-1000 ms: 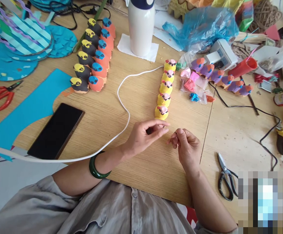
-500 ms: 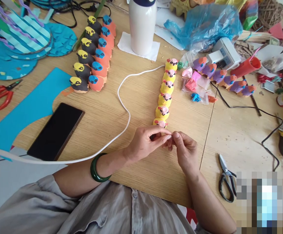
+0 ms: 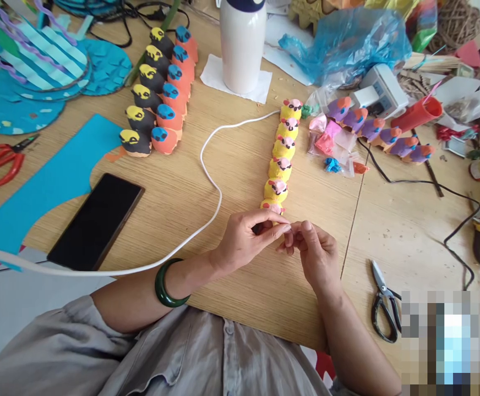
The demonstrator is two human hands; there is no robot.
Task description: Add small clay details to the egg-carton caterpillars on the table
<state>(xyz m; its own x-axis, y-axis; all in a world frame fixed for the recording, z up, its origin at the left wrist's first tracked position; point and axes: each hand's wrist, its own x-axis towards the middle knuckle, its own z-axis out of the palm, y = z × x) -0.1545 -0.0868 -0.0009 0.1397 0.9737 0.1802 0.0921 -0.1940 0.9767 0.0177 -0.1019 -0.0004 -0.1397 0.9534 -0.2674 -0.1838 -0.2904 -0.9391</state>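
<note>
My left hand (image 3: 244,239), with a dark green bangle (image 3: 166,283) on its wrist, has thumb and forefinger pinched together. Their tips meet the fingers of my right hand (image 3: 317,253), which are curled with the thumb raised over the forefinger. Whatever lies between the fingertips is too small to make out. Something dark shows under my left palm. Just beyond my hands runs a row of yellow egg-carton cups (image 3: 280,168) with pink, black-marked faces of what looks like clay. The nearest cup is partly hidden by my left hand.
Black and orange cup rows (image 3: 169,118) stand back left, a purple row (image 3: 374,129) back right. Small bags of coloured clay (image 3: 326,137) lie beside the yellow row. A white cable (image 3: 219,192), phone (image 3: 96,223), white bottle (image 3: 243,49), black-handled scissors (image 3: 383,302) and red-handled pliers (image 3: 0,164) surround my hands.
My right thumb has lifted and slid slightly right along the forefinger. My left hand keeps its pinch in nearly the same place. The cup rows stay put.
</note>
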